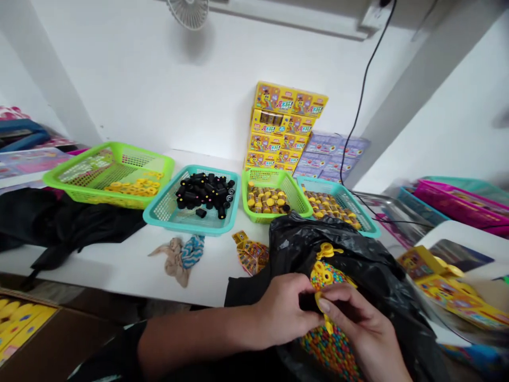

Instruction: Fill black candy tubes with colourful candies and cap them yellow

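Note:
Above a black plastic bag, my two hands meet almost fingertip to fingertip. My right hand pinches a small yellow plastic piece between thumb and fingers. Curled from the other side, my left hand is closed around something dark, which I cannot make out against the black bag. Small multicoloured candies fill the bag below my hands. On top of them lie loose yellow plastic pieces, some with ring shapes.
Behind are a green basket of yellow pieces, a teal basket of black cylinders, and two baskets of yellow-capped jars. Yellow boxes stand stacked by the wall. A cloth and stickers lie in front. A black cable hangs right.

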{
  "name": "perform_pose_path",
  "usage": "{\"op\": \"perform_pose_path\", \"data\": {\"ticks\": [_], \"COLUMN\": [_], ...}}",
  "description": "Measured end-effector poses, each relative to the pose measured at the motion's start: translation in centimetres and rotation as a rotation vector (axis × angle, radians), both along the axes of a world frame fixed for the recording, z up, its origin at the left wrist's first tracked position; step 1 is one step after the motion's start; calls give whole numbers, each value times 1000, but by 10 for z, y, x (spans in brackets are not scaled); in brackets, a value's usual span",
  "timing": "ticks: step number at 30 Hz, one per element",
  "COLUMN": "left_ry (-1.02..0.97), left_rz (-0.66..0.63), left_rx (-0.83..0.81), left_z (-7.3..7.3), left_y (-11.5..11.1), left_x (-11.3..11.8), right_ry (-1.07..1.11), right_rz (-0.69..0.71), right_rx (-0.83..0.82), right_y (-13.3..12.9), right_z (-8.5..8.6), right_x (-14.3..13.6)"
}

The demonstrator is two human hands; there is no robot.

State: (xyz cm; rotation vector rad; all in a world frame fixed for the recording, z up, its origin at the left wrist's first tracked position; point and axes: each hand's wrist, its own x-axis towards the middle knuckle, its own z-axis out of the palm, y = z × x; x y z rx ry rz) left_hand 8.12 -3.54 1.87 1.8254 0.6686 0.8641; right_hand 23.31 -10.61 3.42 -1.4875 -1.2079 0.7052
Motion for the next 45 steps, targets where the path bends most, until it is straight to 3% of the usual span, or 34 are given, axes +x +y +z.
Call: {"op": "perform_pose_path", "data": {"ticks": [4, 8, 15, 19, 22, 26, 33, 39, 42, 45], "left_ry": [-32, -43, -125, -135, -133, -129, -18, 53, 65, 68], "left_rz": [18, -26, -98, -52, -43, -42, -45, -101, -230, -395], "left_rx": [60, 170, 221, 348, 332, 224, 217, -30, -233, -541], "left_z": [6, 9, 5, 6, 7, 10, 17, 19, 24, 27], "left_y": [-3, -2, -6, -6, -4, -2, -1, -2, 0, 0], "left_x": [-4, -8, -7, 0, 2, 0, -2, -3, -7, -6], "right_ry": [345, 582, 545, 533, 526, 572, 715, 734, 680, 610], "right_rz": [-90, -28, -145, -84, -45, -81, -203, -237, -263, -261], "right_rx": [-162, -285, -235, -194, -209, -220, -187, -166, -146, -122], "right_y": [-3, -9, -17, -14, -10, -10, -4, -7, -9, -9], "right_z": [10, 15, -6, -23, -31, -24, -2, -1, 1, 4], "right_x": [-18, -33, -40, -22, -13, -21, -45, -43, -41, -40]}}
